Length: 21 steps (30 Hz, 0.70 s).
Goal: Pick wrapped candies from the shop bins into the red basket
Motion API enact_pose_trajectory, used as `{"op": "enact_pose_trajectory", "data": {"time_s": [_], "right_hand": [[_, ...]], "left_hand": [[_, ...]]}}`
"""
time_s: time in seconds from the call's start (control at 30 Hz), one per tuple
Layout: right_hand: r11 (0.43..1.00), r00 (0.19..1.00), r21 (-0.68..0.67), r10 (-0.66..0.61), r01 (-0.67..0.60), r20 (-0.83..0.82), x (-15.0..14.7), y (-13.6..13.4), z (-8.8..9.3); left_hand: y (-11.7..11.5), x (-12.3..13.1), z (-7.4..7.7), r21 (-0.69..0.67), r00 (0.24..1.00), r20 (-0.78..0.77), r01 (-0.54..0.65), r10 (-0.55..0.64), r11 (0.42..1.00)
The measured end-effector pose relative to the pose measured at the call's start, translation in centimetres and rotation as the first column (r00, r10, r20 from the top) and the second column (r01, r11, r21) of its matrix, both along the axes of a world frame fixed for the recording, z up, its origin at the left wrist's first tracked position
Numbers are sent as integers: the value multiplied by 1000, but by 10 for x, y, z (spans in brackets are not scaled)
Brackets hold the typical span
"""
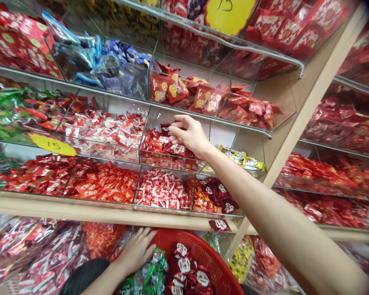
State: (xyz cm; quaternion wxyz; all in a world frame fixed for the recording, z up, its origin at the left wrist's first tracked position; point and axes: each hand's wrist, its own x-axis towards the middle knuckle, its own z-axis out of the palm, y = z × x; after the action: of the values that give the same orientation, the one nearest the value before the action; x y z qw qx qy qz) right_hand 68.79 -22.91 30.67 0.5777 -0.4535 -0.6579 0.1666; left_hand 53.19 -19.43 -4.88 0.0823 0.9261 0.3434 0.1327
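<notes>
My right hand (189, 133) reaches into a clear shelf compartment, its fingers loosely apart above dark red candy packets (180, 150). One dark red packet (165, 128) is right by the fingertips; I see none gripped. My left hand (138, 248) lies with spread fingers at the left rim of a red plastic basket (213, 256). Inside the basket are dark red candy packets (184, 266) and green-wrapped candies (152, 272). A single dark red packet (219, 225) rests on the wooden ledge below the compartments.
Clear dividers split the shelves into bins of wrapped candies (162, 188). A yellow price tag (53, 144) reads 15. A slanting wooden post (295, 135) stands at the right. Bagged candies (52, 258) lie below the ledge (80, 211).
</notes>
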Motion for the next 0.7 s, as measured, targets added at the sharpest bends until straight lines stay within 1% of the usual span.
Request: {"op": "enact_pose_trajectory", "data": {"time_s": [0.03, 0.1, 0.13, 0.2, 0.27, 0.33, 0.4, 0.43, 0.47, 0.53, 0.6, 0.67, 0.7], "right_hand": [[1000, 999, 23, -11, 10, 38, 6, -17, -7], [999, 992, 30, -44, 41, 118, 19, -52, -29], [998, 988, 14, -59, 57, 145, 27, -67, -42], [992, 982, -60, -100, 111, 161, 46, -92, -75], [967, 974, -161, -176, 198, 143, 68, -106, -110], [930, 958, -233, -267, 284, 103, 87, -112, -145], [901, 941, -272, -322, 338, 103, 101, -115, -174], [887, 934, -294, -343, 356, 98, 106, -116, -185], [877, 932, -316, -353, 362, 87, 109, -118, -195], [875, 937, -346, -347, 340, 44, 112, -122, -207], [890, 945, -333, -326, 312, 13, 113, -126, -211], [896, 938, -289, -344, 338, 31, 115, -129, -211], [888, 929, -278, -369, 366, 44, 116, -130, -210]], "left_hand": [[0, 0, 1, -3, 1000, -3, 0, 0, 1000], [-1, 1, 4, -8, 1000, -1, -4, 4, 1000], [-1, 2, 6, -10, 1000, 5, 0, 0, 1000], [-1, 2, 7, -24, 1000, 8, -6, 6, 1000], [0, 2, 7, -34, 1000, 7, -11, 11, 999], [1, 2, 5, -36, 1000, 6, -17, 17, 999], [2, 2, 2, -30, 1000, 8, -20, 21, 999], [3, 2, 1, -26, 1000, 8, -16, 17, 1000], [4, 3, 1, -23, 1000, 6, -11, 11, 1000], [4, 3, 0, -19, 1000, -4, -1, 1, 1000], [4, 3, 1, -18, 1000, -20, -1, 1, 1000], [3, 4, 3, -16, 1000, -28, -4, 3, 1000], [2, 4, 4, -13, 1000, -25, 0, 0, 1000]]}}
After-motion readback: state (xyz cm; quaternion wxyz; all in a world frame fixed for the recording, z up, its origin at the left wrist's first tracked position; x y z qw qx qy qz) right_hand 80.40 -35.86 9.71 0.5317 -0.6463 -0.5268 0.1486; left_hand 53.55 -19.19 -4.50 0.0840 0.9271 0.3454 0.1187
